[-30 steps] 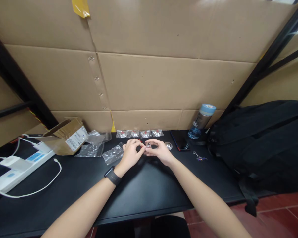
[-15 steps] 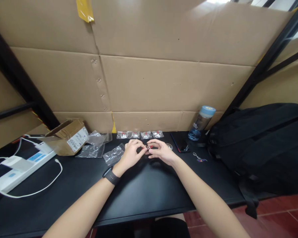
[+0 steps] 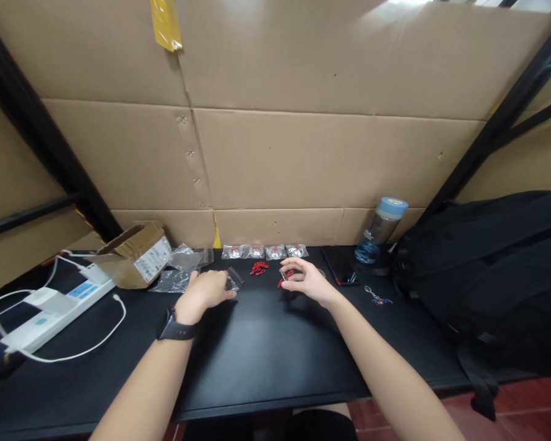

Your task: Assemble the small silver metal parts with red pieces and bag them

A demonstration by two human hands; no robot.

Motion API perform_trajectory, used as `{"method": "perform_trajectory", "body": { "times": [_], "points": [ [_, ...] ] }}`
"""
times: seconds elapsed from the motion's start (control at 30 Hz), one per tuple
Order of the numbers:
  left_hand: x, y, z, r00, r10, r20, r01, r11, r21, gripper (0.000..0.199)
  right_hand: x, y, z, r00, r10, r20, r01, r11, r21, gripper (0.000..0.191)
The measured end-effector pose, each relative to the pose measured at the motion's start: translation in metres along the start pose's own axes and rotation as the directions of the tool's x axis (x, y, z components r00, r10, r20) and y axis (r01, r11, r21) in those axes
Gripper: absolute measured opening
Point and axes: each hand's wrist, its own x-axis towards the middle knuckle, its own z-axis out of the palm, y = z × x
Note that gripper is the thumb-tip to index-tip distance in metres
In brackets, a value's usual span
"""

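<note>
My left hand [image 3: 204, 295], with a dark watch on its wrist, is closed over a clear plastic bag [image 3: 234, 280] lying on the black table. Its palm hides most of the bag, and its fingertips are partly hidden. My right hand [image 3: 308, 283] pinches a small metal piece with a red cord loop [image 3: 285, 278], just above the table; its exact kind is too small to make out. Between the hands lies a small pile of red cord loops [image 3: 259, 268]. A row of several round silvery pieces in clear packets [image 3: 275, 252] lies behind them.
An open cardboard box [image 3: 135, 257], more clear bags [image 3: 172, 280] and a white power strip [image 3: 59, 312] with cables are at left. To the right are a phone [image 3: 340, 267], a keychain [image 3: 377, 298], a bottle [image 3: 380, 229] and a black backpack [image 3: 496, 269]. Cardboard [image 3: 275, 159] walls the back.
My hands have come apart. The left moved left and down onto the plastic bag; the right keeps the small piece with the red cord. The red cord pile has come into view.
</note>
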Motion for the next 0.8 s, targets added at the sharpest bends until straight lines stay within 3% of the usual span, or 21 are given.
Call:
{"method": "perform_trajectory", "body": {
  "times": [0.1, 0.17, 0.27, 0.33, 0.4, 0.5, 0.63, 0.8],
  "points": [
    [-0.013, 0.022, 0.003, 0.993, 0.102, 0.058, -0.102, 0.995, 0.000, 0.035, -0.001, -0.004, -0.006, 1.000, -0.023, -0.011, 0.022, 0.996, -0.085, 0.062],
    [-0.021, 0.038, 0.007, 0.965, 0.254, 0.070, -0.253, 0.967, -0.021, 0.039, -0.001, -0.007, -0.012, 0.999, -0.041, 0.001, 0.040, 0.980, -0.197, 0.060],
    [-0.031, 0.061, 0.017, 0.850, 0.524, 0.052, -0.519, 0.850, -0.088, 0.050, -0.004, -0.010, -0.023, 0.997, -0.052, 0.048, 0.068, 0.897, -0.436, 0.055],
    [-0.037, 0.076, 0.025, 0.783, 0.622, -0.029, -0.622, 0.779, -0.085, 0.050, -0.007, -0.013, -0.031, 0.996, -0.043, 0.074, 0.078, 0.808, -0.583, 0.049],
    [-0.041, 0.091, 0.032, 0.755, 0.642, -0.136, -0.651, 0.758, -0.037, 0.045, -0.011, -0.017, -0.036, 0.996, -0.041, 0.073, 0.080, 0.716, -0.694, 0.044],
    [-0.044, 0.107, 0.041, 0.753, 0.622, -0.215, -0.634, 0.773, 0.013, 0.049, -0.014, -0.023, -0.042, 0.997, -0.041, 0.058, 0.071, 0.615, -0.786, 0.042],
    [-0.043, 0.111, 0.051, 0.774, 0.594, -0.220, -0.606, 0.795, 0.017, 0.044, -0.016, -0.027, -0.044, 0.996, -0.007, 0.084, 0.073, 0.578, -0.813, 0.047],
    [-0.037, 0.105, 0.058, 0.764, 0.612, -0.205, -0.625, 0.781, 0.000, 0.049, -0.017, -0.022, -0.039, 0.990, 0.051, 0.133, 0.086, 0.535, -0.840, 0.041]
  ]
}}
